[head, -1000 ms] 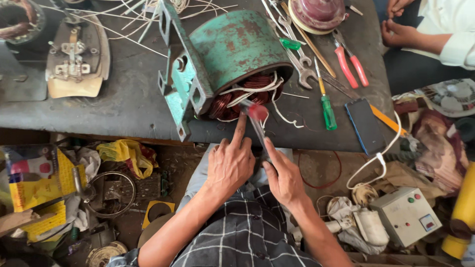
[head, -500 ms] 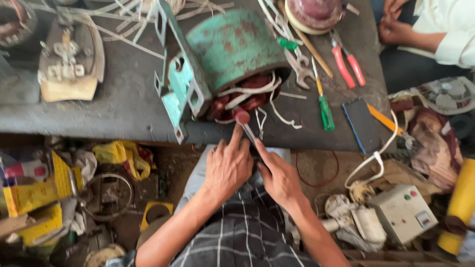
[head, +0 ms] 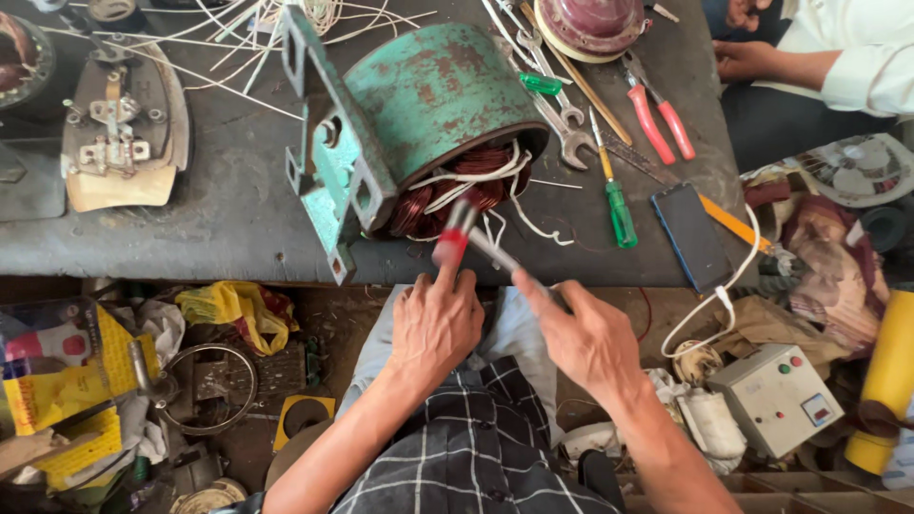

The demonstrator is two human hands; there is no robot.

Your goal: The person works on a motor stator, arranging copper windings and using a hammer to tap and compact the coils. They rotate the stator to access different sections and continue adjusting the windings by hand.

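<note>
A green, worn motor housing lies on its side on the dark workbench. Its copper windings and white leads face me. My right hand grips the handle of a small hammer with a red-and-white head, which hovers just in front of the windings. My left hand is below the head. Its index fingertip touches the red end and its other fingers are curled.
On the bench are an iron soleplate, wrenches, red pliers, a green screwdriver and a phone. Another person's arms are at the top right. A grey control box and a clutter of scrap parts lie on the floor.
The hammer head has shifted a little left and toward me. My right hand has slid back along the handle, so my hands are further apart.
</note>
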